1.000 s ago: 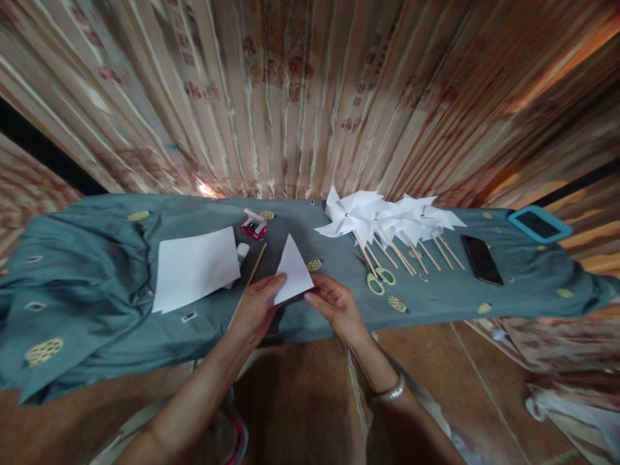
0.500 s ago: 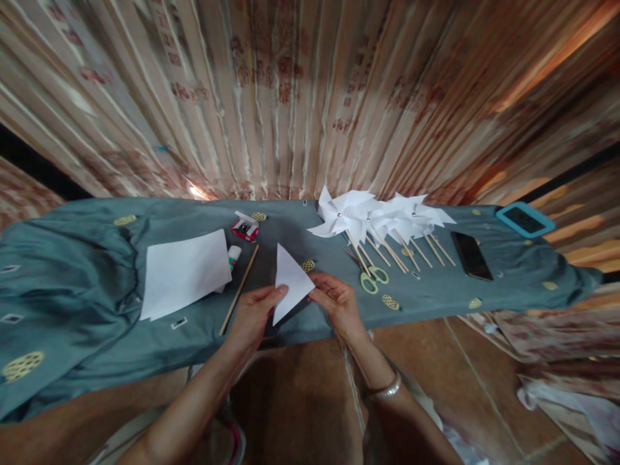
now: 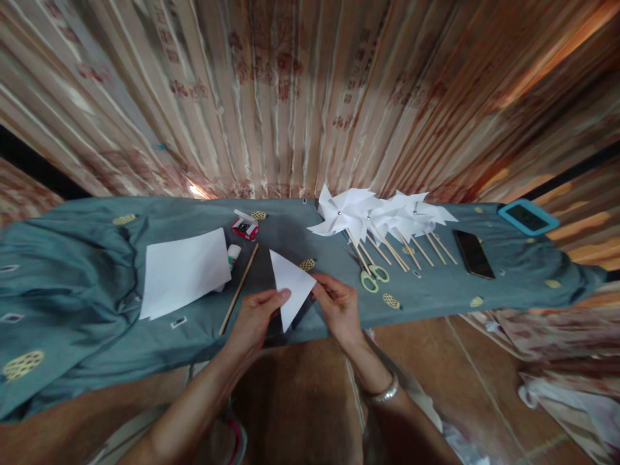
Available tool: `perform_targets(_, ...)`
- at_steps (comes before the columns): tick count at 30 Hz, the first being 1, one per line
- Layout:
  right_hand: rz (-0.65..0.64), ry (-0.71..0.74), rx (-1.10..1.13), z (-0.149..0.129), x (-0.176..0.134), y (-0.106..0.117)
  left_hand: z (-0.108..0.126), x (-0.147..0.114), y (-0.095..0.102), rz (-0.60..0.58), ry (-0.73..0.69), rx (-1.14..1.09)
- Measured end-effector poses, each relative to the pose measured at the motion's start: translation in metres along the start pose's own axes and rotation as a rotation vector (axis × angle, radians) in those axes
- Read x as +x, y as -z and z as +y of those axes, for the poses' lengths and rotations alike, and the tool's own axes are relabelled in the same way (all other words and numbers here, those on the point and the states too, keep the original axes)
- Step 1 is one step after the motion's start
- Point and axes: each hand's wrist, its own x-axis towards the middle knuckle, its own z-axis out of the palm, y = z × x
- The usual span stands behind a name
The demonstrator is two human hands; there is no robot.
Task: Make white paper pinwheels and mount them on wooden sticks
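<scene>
A sheet of white paper folded into a triangle [image 3: 292,282] is held up between my two hands, over the front part of the cloth-covered table. My left hand [image 3: 261,311] pinches its left side, thumb on top. At its right corner, my right hand [image 3: 336,302] grips the paper between thumb and fingers. Left of my left hand lies a thin wooden stick [image 3: 239,289]. Beyond the stick is a stack of white paper [image 3: 186,274], with a white and green glue stick [image 3: 233,254] partly against its edge.
Several white paper pinwheels [image 3: 341,213] on sticks lie at the back right. Scissors with green handles [image 3: 369,283] rest in front of them. Further right are a black phone [image 3: 473,254] and a blue-framed tablet [image 3: 527,218]. A small red box [image 3: 245,227] stands open near the back.
The paper triangle has turned slightly, its top corner tipping left and its bottom corner swinging right. Both hands keep hold of it.
</scene>
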Motion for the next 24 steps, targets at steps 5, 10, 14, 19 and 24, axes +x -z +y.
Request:
perform_targets(5, -0.01, -0.036, 0.033, -0.0012, -0.0002, -0.0018, -0.0008, -0.0004, -0.0005, -0.018, 0.01, 0.0)
perform_targets(10, -0.042, -0.15, 0.181, -0.0008, -0.0001, -0.0036, -0.0028, 0.0003, 0.0017, -0.002, -0.002, -0.003)
perform_targets(14, -0.113, -0.279, 0.335, -0.0048, -0.0028, -0.0056, -0.0036, -0.0016, 0.003, 0.002, -0.023, 0.005)
perform_targets(19, -0.095, -0.347, 0.366, -0.0082, -0.0058, -0.0093, -0.0031, -0.0044, 0.0037, 0.005, -0.074, 0.08)
perform_targets(24, -0.022, -0.357, 0.404, -0.0059, -0.0038, -0.0096, -0.003, -0.0045, 0.0056, 0.012, -0.111, 0.138)
